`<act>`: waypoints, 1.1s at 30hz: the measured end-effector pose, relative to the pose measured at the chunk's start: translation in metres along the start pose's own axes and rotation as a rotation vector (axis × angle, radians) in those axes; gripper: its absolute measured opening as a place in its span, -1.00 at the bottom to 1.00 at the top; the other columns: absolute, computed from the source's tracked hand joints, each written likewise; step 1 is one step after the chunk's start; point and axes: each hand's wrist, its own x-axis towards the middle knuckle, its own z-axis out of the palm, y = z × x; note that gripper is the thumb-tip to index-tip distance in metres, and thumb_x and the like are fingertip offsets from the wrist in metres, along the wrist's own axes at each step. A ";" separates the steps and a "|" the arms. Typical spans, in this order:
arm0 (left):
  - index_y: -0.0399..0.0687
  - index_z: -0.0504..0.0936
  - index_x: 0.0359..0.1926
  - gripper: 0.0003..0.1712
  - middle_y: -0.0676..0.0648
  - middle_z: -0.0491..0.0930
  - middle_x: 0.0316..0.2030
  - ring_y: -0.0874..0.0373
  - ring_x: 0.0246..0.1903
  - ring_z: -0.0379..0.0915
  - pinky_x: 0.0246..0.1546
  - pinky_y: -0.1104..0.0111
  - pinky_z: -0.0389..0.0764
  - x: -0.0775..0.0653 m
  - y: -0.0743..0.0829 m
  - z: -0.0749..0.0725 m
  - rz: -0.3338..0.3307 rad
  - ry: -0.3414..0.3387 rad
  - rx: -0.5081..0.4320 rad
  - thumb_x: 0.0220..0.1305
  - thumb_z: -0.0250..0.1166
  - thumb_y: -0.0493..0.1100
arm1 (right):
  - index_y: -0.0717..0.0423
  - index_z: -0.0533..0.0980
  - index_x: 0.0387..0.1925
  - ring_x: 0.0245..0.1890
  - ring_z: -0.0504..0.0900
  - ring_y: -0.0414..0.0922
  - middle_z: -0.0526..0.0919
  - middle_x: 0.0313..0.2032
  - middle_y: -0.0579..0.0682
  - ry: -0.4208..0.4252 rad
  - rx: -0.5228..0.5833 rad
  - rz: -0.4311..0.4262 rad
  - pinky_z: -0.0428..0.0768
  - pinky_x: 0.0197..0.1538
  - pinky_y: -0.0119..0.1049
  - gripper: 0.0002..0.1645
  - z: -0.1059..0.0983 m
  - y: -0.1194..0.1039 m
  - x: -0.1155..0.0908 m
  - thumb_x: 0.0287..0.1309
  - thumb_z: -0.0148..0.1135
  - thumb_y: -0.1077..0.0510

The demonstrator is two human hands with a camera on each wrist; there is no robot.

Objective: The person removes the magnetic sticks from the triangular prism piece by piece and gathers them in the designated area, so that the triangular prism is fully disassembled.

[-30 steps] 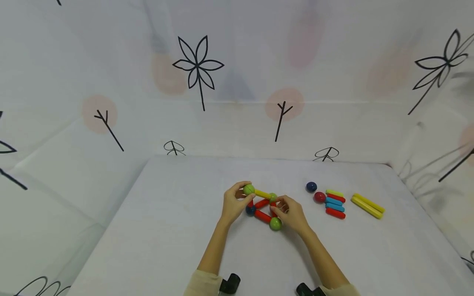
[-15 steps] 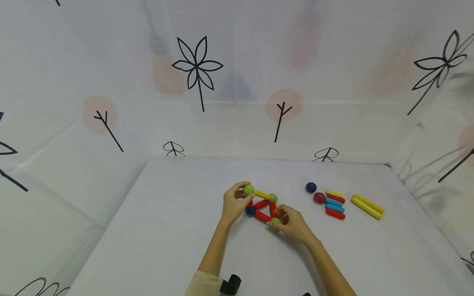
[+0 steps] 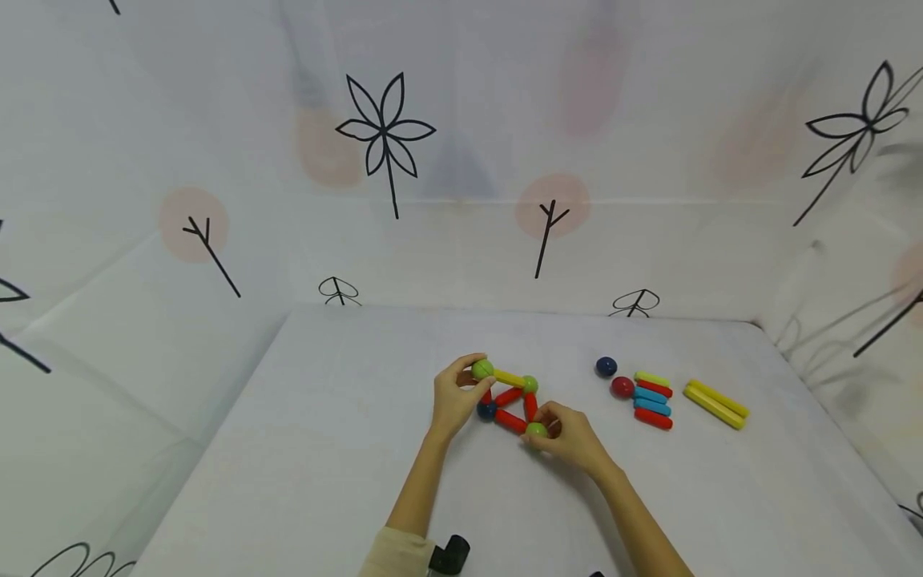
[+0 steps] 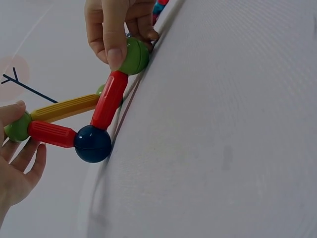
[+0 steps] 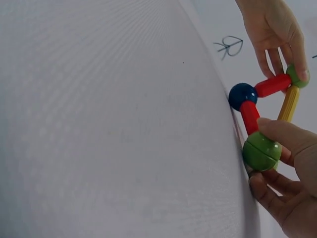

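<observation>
A frame of magnetic rods and balls stands on the table, held by both hands. My left hand (image 3: 453, 401) pinches a green ball (image 3: 482, 369) at its raised left corner; a yellow rod (image 3: 509, 378) runs from there to another green ball (image 3: 530, 385). Below, red rods (image 3: 510, 421) join a dark blue ball (image 3: 486, 411) and the near green ball (image 3: 536, 430). That near ball is between the thumb and fingers of my right hand (image 3: 571, 439). In the right wrist view, the right thumb lies over the near green ball (image 5: 261, 151), beside a red rod (image 5: 250, 117).
Loose parts lie to the right: a dark blue ball (image 3: 606, 366), a red ball (image 3: 622, 387), blue rods (image 3: 652, 401) stacked with red and yellow-green ones, and two long yellow rods (image 3: 716, 404). A patterned white cloth (image 3: 461, 240) rises behind the white table (image 3: 324, 449).
My right hand has moved from the red rod under the far green ball down to the near green ball and now grips it. The left hand keeps its hold.
</observation>
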 end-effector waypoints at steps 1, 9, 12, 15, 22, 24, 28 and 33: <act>-0.56 0.52 -0.06 -0.61 -0.42 0.59 -0.18 -0.27 -0.31 0.57 -0.25 0.02 0.61 0.000 0.000 0.000 0.000 0.004 -0.001 0.02 0.32 -0.51 | 0.14 0.52 -0.28 -0.36 0.53 -0.17 0.56 -0.41 -0.11 0.011 -0.006 -0.001 0.56 -0.29 -0.42 -0.64 0.000 0.000 0.000 -0.09 0.46 0.09; -0.54 0.53 -0.08 -0.62 -0.40 0.58 -0.16 -0.26 -0.31 0.58 -0.24 0.01 0.61 -0.002 -0.001 0.002 0.002 0.023 0.003 0.02 0.34 -0.49 | 0.20 0.54 -0.27 -0.40 0.52 -0.18 0.58 -0.40 -0.07 0.072 -0.013 -0.022 0.54 -0.32 -0.42 -0.66 0.002 0.004 0.000 -0.08 0.45 0.15; -0.52 0.54 -0.08 -0.62 -0.40 0.58 -0.15 -0.25 -0.31 0.58 -0.24 0.05 0.62 -0.002 -0.002 0.002 0.000 0.027 0.007 0.02 0.34 -0.49 | 0.21 0.55 -0.25 -0.40 0.51 -0.18 0.60 -0.37 -0.05 0.086 -0.013 -0.013 0.54 -0.32 -0.43 -0.67 0.002 0.004 -0.001 -0.08 0.44 0.18; -0.51 0.55 -0.08 -0.63 -0.43 0.56 -0.13 -0.25 -0.30 0.58 -0.24 0.06 0.62 -0.003 -0.002 0.002 -0.008 0.027 0.003 0.02 0.33 -0.50 | 0.23 0.56 -0.23 -0.39 0.51 -0.18 0.61 -0.33 -0.02 0.098 -0.015 -0.013 0.55 -0.30 -0.44 -0.68 0.002 0.005 -0.002 -0.08 0.42 0.22; -0.54 0.52 -0.06 -0.61 -0.44 0.55 -0.10 -0.27 -0.27 0.57 -0.25 0.10 0.62 -0.003 -0.002 0.001 -0.015 0.012 -0.012 0.02 0.32 -0.51 | 0.26 0.57 -0.18 -0.37 0.51 -0.15 0.61 -0.29 0.02 0.097 -0.007 -0.022 0.55 -0.28 -0.43 -0.69 0.001 0.005 -0.004 -0.05 0.38 0.28; -0.56 0.52 -0.05 -0.60 -0.44 0.55 -0.11 -0.27 -0.27 0.57 -0.26 0.10 0.62 -0.003 -0.002 0.001 -0.013 0.009 -0.011 0.02 0.32 -0.51 | 0.26 0.58 -0.18 -0.37 0.51 -0.15 0.62 -0.29 0.02 0.103 -0.014 -0.017 0.55 -0.28 -0.44 -0.68 0.001 0.004 -0.004 -0.04 0.39 0.27; -0.57 0.51 -0.06 -0.60 -0.44 0.55 -0.11 -0.27 -0.28 0.56 -0.28 0.06 0.62 -0.004 -0.003 0.001 -0.010 0.008 -0.012 0.02 0.32 -0.51 | 0.25 0.60 -0.16 -0.37 0.53 -0.17 0.62 -0.28 0.02 0.116 -0.029 -0.006 0.56 -0.29 -0.45 -0.65 0.001 0.004 -0.005 -0.04 0.42 0.20; -0.55 0.52 -0.06 -0.61 -0.42 0.55 -0.11 -0.26 -0.28 0.56 -0.28 0.06 0.62 -0.004 -0.003 0.003 -0.004 0.011 -0.009 0.02 0.32 -0.51 | 0.19 0.62 -0.18 -0.38 0.51 -0.17 0.58 -0.32 0.01 0.111 -0.044 -0.002 0.54 -0.29 -0.46 -0.66 0.002 0.006 -0.004 -0.07 0.44 0.19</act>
